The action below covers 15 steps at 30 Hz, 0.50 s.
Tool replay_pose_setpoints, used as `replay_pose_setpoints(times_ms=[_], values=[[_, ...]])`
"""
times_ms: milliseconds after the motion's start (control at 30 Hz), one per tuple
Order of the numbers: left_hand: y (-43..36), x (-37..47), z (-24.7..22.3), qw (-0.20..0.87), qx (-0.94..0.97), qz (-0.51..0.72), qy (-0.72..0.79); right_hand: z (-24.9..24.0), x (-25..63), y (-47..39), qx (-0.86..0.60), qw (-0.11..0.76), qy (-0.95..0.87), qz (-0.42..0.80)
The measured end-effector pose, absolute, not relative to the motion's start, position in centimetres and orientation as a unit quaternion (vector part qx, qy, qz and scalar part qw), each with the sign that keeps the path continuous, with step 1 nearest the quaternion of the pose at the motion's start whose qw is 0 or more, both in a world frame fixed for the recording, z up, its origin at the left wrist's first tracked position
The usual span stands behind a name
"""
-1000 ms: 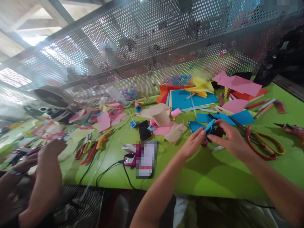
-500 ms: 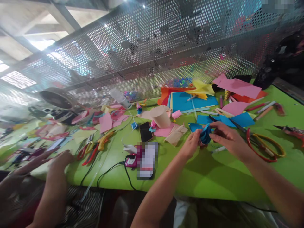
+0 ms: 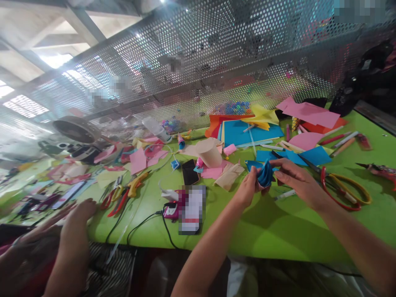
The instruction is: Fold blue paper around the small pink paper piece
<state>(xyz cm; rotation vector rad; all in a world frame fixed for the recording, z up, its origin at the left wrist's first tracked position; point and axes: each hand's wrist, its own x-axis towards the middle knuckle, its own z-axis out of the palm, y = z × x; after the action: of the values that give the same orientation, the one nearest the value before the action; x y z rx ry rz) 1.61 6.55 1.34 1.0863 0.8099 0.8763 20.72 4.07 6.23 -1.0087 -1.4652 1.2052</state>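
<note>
A small folded piece of blue paper [image 3: 265, 174] is pinched in my left hand [image 3: 249, 187], above the green table. My right hand [image 3: 292, 176] is at its right side, fingers bent and apart, with the fingertips close to the paper; nothing shows between them. Flat blue paper pieces [image 3: 318, 154] lie just behind my hands. Scissors with red and yellow handles [image 3: 343, 187] rest to the right of my right hand. Below the blue paper lies a white pen-like stick [image 3: 285, 194].
On the green table [image 3: 278, 239] are a phone [image 3: 190, 172], a paper roll [image 3: 209, 152], a purple device with cables [image 3: 171, 210], pliers [image 3: 119, 200] and paper sheets [image 3: 253, 134]. Another person's hands [image 3: 82, 208] rest at the left. A perforated metal screen [image 3: 198, 70] stands behind.
My left hand has moved slightly left with the blue paper, which now shows fanned folds. The fingers of my right hand have come away from it. The other person's hands have shifted slightly.
</note>
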Motion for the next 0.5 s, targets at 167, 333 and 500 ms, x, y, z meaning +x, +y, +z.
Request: replay_pose_setpoints(times_ms=[167,333,500], values=[[6.7,1.7,1.2,0.698,0.519,0.4,0.29,5.4,20.9,4.5,-0.411,0.485,-0.602,0.483],[6.9,1.2,1.6,0.712,0.534,0.397,0.225,5.4,21.3,4.7,-0.423,0.487,-0.609,0.462],[6.6,1.0,2.9,0.714,0.543,0.357,0.26,5.7,21.5,4.8,-0.431,0.496,-0.598,0.46]])
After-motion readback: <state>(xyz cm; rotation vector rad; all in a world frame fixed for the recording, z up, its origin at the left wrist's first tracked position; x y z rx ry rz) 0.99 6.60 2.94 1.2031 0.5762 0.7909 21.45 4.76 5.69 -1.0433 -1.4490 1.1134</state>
